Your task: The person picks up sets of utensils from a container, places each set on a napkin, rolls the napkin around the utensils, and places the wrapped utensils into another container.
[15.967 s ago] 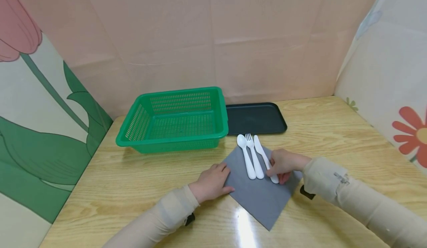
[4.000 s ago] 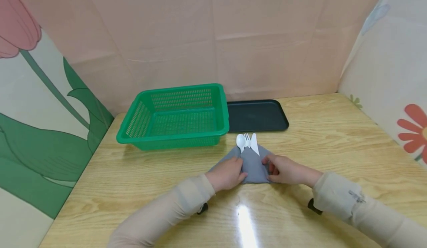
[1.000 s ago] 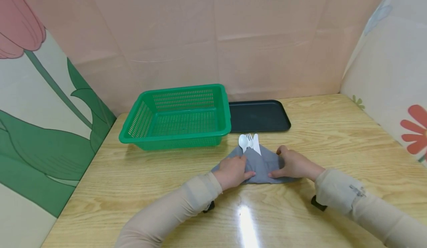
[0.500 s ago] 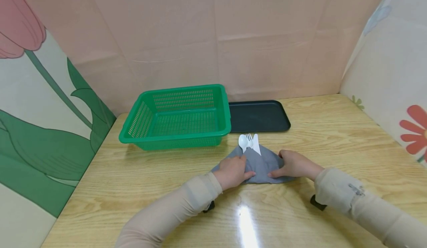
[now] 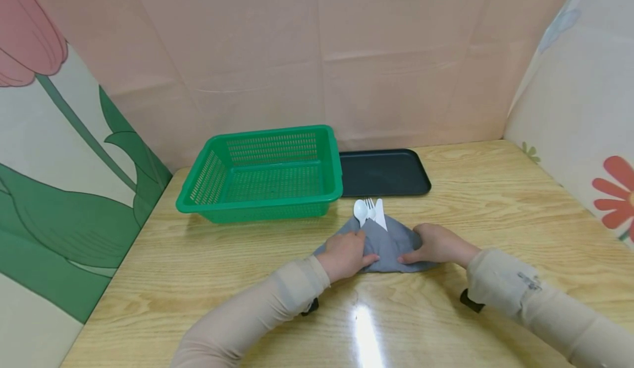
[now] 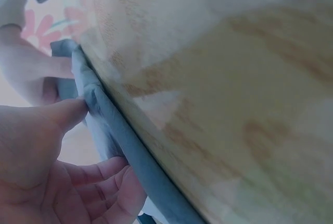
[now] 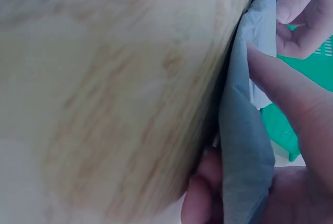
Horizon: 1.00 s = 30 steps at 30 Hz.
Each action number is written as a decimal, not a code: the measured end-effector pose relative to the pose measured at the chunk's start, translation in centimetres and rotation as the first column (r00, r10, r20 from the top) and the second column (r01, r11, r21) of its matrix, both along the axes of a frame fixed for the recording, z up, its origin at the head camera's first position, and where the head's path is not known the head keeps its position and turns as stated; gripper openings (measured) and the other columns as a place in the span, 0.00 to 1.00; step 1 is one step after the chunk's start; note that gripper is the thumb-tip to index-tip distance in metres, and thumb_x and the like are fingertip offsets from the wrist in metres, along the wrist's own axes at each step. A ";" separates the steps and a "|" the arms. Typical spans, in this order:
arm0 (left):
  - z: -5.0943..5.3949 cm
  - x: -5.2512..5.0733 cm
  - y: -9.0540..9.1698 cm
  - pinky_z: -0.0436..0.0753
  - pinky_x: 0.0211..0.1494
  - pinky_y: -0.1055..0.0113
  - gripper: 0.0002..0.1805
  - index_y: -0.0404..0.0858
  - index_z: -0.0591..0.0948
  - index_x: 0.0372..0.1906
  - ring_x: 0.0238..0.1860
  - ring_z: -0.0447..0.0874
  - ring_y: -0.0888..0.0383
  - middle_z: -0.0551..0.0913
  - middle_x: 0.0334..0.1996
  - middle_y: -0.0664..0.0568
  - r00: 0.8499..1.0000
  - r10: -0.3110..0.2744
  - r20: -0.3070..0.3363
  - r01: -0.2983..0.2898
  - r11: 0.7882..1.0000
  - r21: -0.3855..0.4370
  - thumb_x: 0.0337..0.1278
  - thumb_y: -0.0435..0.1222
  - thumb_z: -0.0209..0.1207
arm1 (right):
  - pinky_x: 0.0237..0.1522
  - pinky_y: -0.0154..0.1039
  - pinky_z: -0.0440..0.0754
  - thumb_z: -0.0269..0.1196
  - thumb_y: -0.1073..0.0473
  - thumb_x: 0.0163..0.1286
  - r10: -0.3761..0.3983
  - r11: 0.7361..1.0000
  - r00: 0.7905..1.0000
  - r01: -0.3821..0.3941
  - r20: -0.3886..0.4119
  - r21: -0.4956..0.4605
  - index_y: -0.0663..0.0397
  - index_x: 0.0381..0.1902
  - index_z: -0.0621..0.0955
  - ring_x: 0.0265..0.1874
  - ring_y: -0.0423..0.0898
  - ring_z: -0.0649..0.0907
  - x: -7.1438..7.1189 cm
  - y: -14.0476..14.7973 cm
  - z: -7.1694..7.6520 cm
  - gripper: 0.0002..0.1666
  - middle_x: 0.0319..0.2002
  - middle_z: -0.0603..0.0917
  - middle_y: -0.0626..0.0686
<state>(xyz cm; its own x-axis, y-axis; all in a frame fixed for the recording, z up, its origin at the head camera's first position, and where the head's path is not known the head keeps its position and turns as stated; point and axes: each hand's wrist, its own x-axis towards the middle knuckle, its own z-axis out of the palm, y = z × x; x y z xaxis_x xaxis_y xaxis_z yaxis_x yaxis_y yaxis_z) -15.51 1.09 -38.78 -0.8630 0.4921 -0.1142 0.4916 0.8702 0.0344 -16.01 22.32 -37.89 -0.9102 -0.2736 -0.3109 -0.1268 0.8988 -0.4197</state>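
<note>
A grey cloth napkin (image 5: 382, 244) lies on the table with its near part folded up over the cutlery. The heads of a white spoon (image 5: 360, 210), fork (image 5: 370, 207) and knife (image 5: 380, 213) stick out at its far side; their handles are covered. My left hand (image 5: 343, 253) rests on the left part of the fold, its thumb and fingertips touching the cloth in the left wrist view. At the napkin's right corner, my right hand (image 5: 441, 245) pinches the cloth. The right wrist view has the thumb over the napkin (image 7: 242, 135) and other fingers beneath it.
A green perforated basket (image 5: 267, 209) stands behind and to the left. Beside it at the back lies a black tray (image 5: 383, 172), partly hidden by the basket. The wooden table (image 5: 495, 192) ends at a pink backdrop and a floral side wall.
Since the earliest frame, my right hand has let go of the knife and the napkin's near part has been folded over the handles. Lately my right fingers have closed round the right corner.
</note>
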 end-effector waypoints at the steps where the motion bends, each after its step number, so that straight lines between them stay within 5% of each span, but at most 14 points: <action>1: 0.0 0.0 0.0 0.80 0.29 0.66 0.29 0.40 0.76 0.48 0.32 0.84 0.56 0.83 0.33 0.51 1.000 -0.001 0.000 0.001 1.000 0.001 0.59 0.61 0.49 | 0.25 0.35 0.66 0.71 0.38 0.47 0.004 1.000 1.000 -0.004 -0.003 -0.001 0.62 0.34 0.77 0.25 0.44 0.70 0.0 0.0 0.0 0.32 0.24 0.72 0.48; 9: 0.0 0.0 -0.1 0.79 0.28 0.66 0.28 0.40 0.76 0.46 0.31 0.84 0.56 0.83 0.31 0.51 1.000 -0.010 -0.001 0.010 1.000 0.004 0.59 0.61 0.49 | 0.32 0.41 0.73 0.71 0.39 0.47 0.044 0.999 0.999 -0.044 0.000 0.001 0.72 0.46 0.76 0.32 0.47 0.75 -0.1 0.6 0.5 0.43 0.34 0.80 0.56; 18: 0.0 0.0 -0.1 0.78 0.25 0.67 0.28 0.40 0.76 0.45 0.29 0.83 0.57 0.82 0.29 0.52 1.000 -0.017 -0.013 0.017 1.000 0.009 0.59 0.61 0.49 | 0.51 0.58 0.75 0.73 0.45 0.46 0.065 0.998 0.998 -0.065 -0.025 0.000 0.81 0.53 0.70 0.51 0.68 0.76 -0.1 0.7 1.3 0.50 0.51 0.76 0.75; 30: -0.3 -0.1 0.0 0.79 0.28 0.66 0.29 0.41 0.76 0.47 0.32 0.83 0.57 0.83 0.32 0.52 1.000 -0.002 0.005 0.002 1.000 0.000 0.59 0.61 0.48 | 0.31 0.37 0.74 0.72 0.49 0.49 0.055 0.991 0.999 -0.054 0.001 -0.118 0.67 0.42 0.79 0.30 0.44 0.75 -0.5 0.8 1.7 0.30 0.33 0.81 0.53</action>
<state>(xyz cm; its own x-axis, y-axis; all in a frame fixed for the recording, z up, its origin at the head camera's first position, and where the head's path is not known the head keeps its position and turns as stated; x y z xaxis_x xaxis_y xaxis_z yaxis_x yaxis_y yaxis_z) -15.63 1.09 -39.03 -0.8613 0.4942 -0.1180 0.4935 0.8690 0.0369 -16.50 23.07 -36.18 -0.8917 -0.3578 -0.2771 -0.1723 0.8346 -0.5233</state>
